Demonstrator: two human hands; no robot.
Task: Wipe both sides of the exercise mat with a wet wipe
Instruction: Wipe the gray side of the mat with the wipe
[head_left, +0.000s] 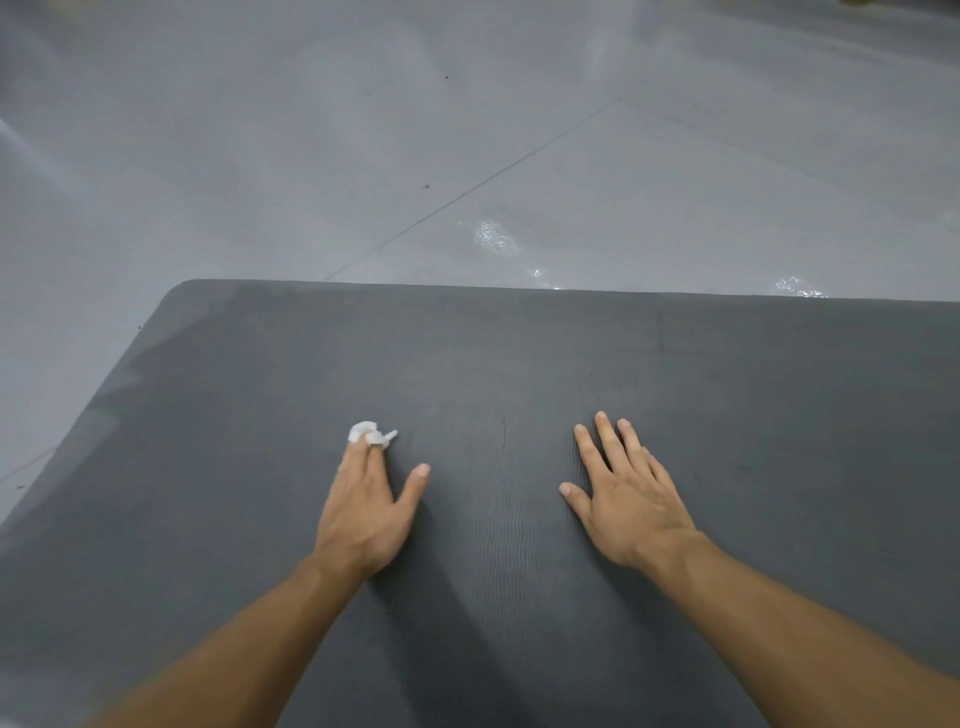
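- Currently the dark grey exercise mat (727, 389) lies flat on the grey floor (260, 156), its far edge running left to right and its rounded far-left corner in view; it runs out of frame on the right and at the near side, so its long axis cannot be told.
- Left hand (363, 509): fingers stretched forward, fingertips pressing a bunched white wet wipe (370, 434) down onto the mat, thumb splayed to the right. It presses rather than clutches.
- Right hand (628, 504): flat on the mat with fingers spread, holding nothing, probably bracing the mat.
- Key relation: the wipe sits left of the mat's middle, with a bare band of mat between it and the far edge, and more mat toward the far-left corner. The left hand is the nearer one to both.
- Judgement: the upper face is being wiped; a stroke onward to the far edge or leftward seems the natural next reach.
- Shiny wet patches (493, 236) show on the floor just beyond the far edge.
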